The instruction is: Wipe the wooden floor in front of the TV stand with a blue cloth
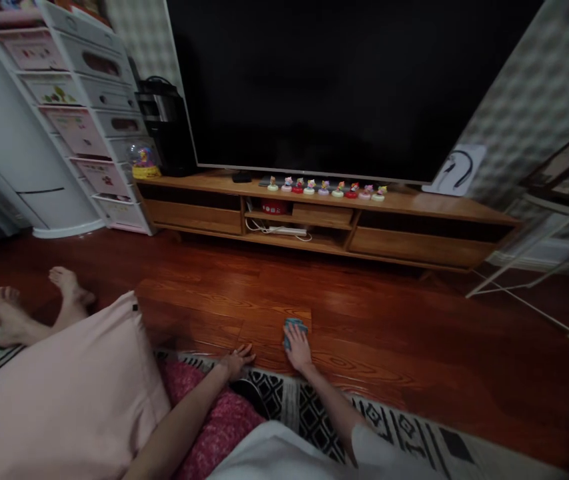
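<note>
On the reddish wooden floor [214,287], my right hand [298,348] presses down over a crumpled blue cloth [295,323], which shows around the fingers. My left hand [237,361] rests to the left of it, at the edge of the patterned rug [309,407]. Its fingers are spread and nothing is in them. Under my left forearm is pink-red patterned fabric [214,427]. The cloth's underside is hidden.
A large pale pink cushion [79,393] lies at left, with another person's bare feet [39,303] beyond. A wooden TV stand [409,247] carries several small figurines [324,187]. A white-legged metal frame [519,293] stands at right, a drawer tower [79,127] at left.
</note>
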A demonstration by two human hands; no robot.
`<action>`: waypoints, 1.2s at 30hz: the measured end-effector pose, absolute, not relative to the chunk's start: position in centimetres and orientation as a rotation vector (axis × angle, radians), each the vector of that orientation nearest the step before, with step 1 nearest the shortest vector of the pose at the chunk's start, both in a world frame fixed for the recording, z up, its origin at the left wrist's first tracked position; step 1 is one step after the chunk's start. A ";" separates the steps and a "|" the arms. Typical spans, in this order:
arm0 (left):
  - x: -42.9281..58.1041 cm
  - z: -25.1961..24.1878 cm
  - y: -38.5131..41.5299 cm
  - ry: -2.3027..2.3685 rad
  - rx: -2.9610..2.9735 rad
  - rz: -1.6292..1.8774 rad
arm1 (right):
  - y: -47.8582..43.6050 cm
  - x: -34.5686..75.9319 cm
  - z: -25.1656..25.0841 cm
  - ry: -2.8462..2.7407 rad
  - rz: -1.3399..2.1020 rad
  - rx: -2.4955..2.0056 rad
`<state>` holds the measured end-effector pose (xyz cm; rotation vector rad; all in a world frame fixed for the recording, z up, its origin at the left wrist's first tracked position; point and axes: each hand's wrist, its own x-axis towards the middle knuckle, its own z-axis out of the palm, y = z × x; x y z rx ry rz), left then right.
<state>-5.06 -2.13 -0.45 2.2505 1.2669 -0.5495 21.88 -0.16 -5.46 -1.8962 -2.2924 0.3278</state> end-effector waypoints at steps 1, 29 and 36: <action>-5.1 -0.4 -2.1 1.271 2.249 -0.546 | 0.6 24.0 -5.0 -2.218 0.290 -2.018; -5.9 -3.4 -1.5 1.250 2.296 -0.470 | 3.2 28.8 -4.4 -2.035 0.208 -2.336; -6.1 -4.4 -1.4 1.228 2.294 -0.444 | -5.5 25.6 -8.7 -2.118 0.169 -2.156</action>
